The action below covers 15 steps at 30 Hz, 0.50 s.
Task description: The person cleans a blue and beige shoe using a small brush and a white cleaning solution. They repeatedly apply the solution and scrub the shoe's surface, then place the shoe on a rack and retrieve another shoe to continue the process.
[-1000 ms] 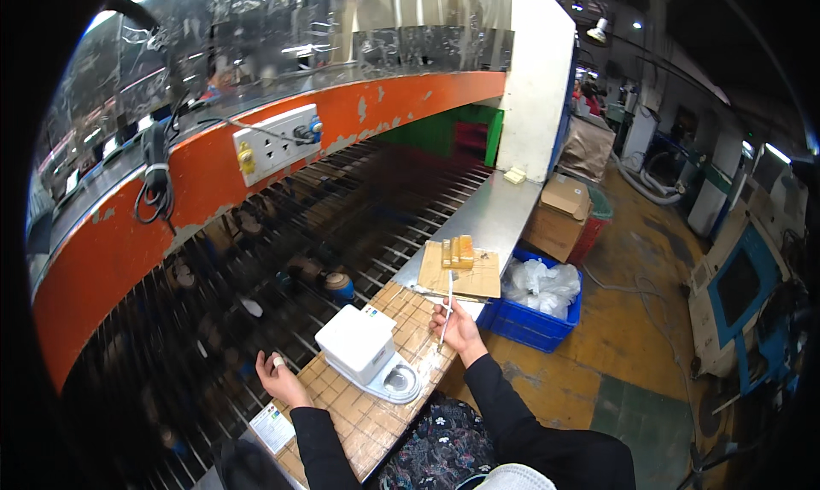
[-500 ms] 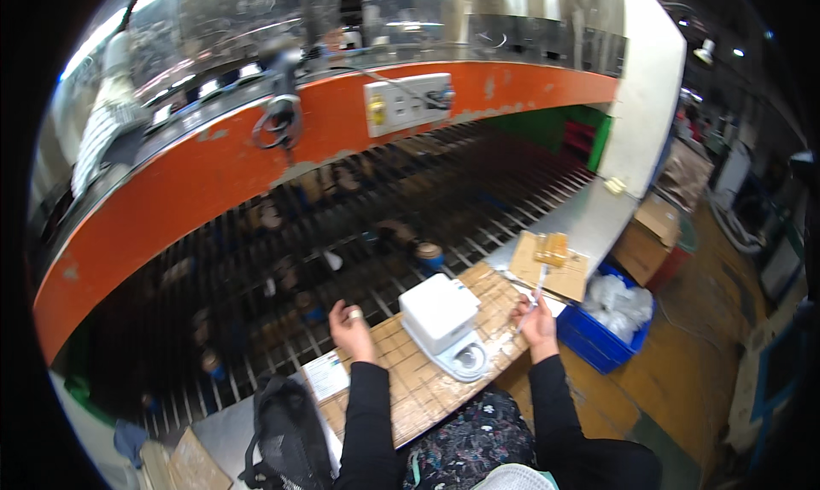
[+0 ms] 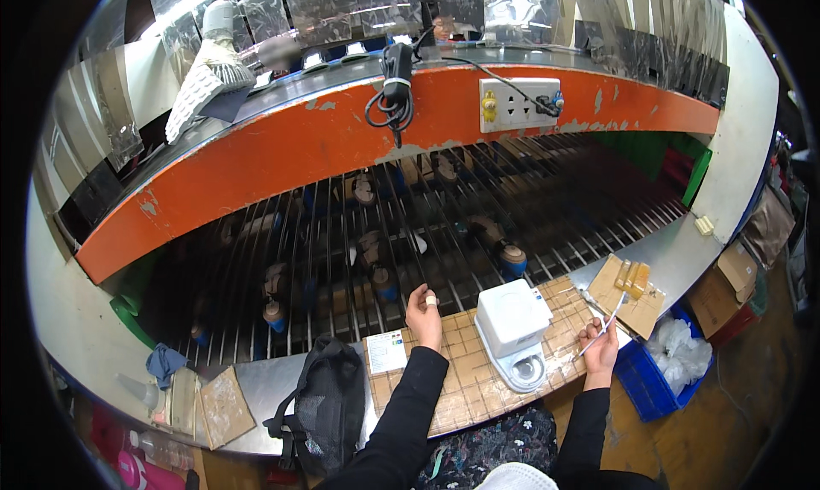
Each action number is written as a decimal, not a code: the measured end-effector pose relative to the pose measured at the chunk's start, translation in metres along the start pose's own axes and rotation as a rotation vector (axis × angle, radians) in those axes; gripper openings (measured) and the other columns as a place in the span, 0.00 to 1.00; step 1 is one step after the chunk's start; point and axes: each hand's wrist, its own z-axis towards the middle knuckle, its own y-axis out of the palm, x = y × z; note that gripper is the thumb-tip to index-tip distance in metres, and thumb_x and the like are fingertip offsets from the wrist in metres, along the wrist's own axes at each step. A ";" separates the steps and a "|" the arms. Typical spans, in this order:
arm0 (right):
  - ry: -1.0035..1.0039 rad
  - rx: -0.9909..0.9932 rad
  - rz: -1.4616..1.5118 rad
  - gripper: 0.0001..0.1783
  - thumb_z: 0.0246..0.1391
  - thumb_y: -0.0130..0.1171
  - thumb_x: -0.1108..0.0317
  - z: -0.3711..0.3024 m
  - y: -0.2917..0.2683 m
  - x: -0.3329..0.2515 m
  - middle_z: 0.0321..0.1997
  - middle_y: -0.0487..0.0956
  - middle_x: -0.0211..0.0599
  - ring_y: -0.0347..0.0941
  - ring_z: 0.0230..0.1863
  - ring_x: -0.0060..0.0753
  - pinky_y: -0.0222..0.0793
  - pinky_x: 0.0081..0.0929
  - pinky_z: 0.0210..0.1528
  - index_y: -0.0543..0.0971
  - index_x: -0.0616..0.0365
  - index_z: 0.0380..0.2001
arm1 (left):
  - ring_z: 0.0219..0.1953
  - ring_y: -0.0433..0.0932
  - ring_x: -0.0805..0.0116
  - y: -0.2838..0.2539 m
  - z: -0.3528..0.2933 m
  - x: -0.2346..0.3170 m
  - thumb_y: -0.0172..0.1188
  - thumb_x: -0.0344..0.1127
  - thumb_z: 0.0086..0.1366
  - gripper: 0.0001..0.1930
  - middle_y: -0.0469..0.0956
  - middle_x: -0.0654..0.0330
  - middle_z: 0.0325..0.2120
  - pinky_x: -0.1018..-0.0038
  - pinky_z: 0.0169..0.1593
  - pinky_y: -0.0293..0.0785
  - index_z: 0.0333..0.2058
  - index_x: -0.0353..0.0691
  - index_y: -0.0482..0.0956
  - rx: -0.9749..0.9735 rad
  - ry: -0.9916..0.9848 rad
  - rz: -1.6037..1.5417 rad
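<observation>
Cardboard-covered bench (image 3: 470,389): right hand (image 3: 600,347) pinched white stick (image 3: 614,310); left hand (image 3: 424,317) hung half-curled, seemingly empty; loosened pinch could have dropped stick.

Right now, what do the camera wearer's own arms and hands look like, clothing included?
Long black fabric sleeves reach both wrists. The gloveless left hand wears a narrow whitish band around one digit; the gloveless right hand shows no band.

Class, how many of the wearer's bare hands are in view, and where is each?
2: the left hand is left of the white box-shaped device; the right hand, to its right, holds a slim white stick. Neither is hidden.
</observation>
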 end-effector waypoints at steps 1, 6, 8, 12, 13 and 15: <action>-0.016 -0.002 -0.004 0.12 0.66 0.46 0.53 -0.001 0.001 0.000 0.31 0.73 0.31 0.62 0.24 0.23 0.62 0.28 0.35 0.73 0.47 0.38 | 0.33 0.78 0.73 0.000 0.000 0.006 0.56 0.34 0.67 0.12 0.80 0.60 0.35 0.77 0.37 0.73 0.47 0.38 0.77 -0.001 -0.105 -0.066; -0.029 0.070 -0.013 0.14 0.66 0.45 0.49 -0.006 0.003 -0.001 0.29 0.72 0.30 0.56 0.17 0.18 0.59 0.23 0.28 0.70 0.45 0.43 | 0.34 0.78 0.73 -0.001 -0.014 0.035 0.49 0.45 0.71 0.18 0.79 0.59 0.36 0.79 0.37 0.68 0.51 0.40 0.73 -0.244 -0.003 -0.385; -0.019 -0.076 -0.009 0.14 0.66 0.45 0.49 -0.007 0.003 -0.003 0.28 0.71 0.29 0.53 0.14 0.17 0.57 0.21 0.25 0.70 0.45 0.44 | 0.35 0.78 0.70 -0.001 -0.025 0.036 0.49 0.48 0.70 0.20 0.79 0.57 0.37 0.77 0.38 0.69 0.53 0.41 0.71 -0.399 -0.101 -0.556; 0.166 0.014 -0.174 0.18 0.67 0.41 0.48 0.003 0.012 -0.007 0.24 0.67 0.28 0.53 0.14 0.16 0.53 0.19 0.21 0.71 0.49 0.40 | 0.41 0.77 0.63 0.000 -0.031 0.023 0.50 0.55 0.67 0.26 0.76 0.54 0.44 0.67 0.48 0.72 0.56 0.43 0.68 -0.572 -0.633 -0.722; 0.206 -0.047 -0.220 0.18 0.68 0.39 0.49 0.011 0.019 -0.007 0.21 0.65 0.27 0.53 0.14 0.16 0.53 0.19 0.21 0.70 0.51 0.35 | 0.42 0.76 0.61 0.000 -0.028 0.019 0.51 0.57 0.66 0.27 0.76 0.53 0.45 0.65 0.49 0.72 0.57 0.46 0.69 -0.562 -0.664 -0.809; 0.222 -0.167 -0.457 0.18 0.69 0.39 0.51 0.037 0.040 -0.008 0.20 0.63 0.26 0.53 0.14 0.18 0.53 0.19 0.21 0.69 0.51 0.31 | 0.45 0.76 0.59 -0.002 -0.020 0.013 0.50 0.58 0.66 0.27 0.75 0.52 0.47 0.62 0.49 0.71 0.57 0.50 0.69 -0.524 -0.736 -0.974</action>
